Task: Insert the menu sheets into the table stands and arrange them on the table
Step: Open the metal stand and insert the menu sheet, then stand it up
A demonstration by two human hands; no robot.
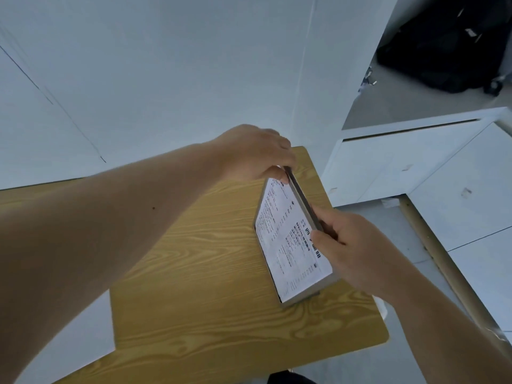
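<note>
A clear table stand with a printed menu sheet inside it stands tilted on the right part of a small wooden table. My left hand grips the stand's far top corner, thumb on the printed face. My right hand holds the stand's top edge nearer to me, thumb pressing on the sheet. The stand's base rests on the tabletop near the table's right edge.
White wall panels rise behind the table. A white cabinet or board lies to the right, with a wooden strip on the floor beside it. A black bag sits at the top right.
</note>
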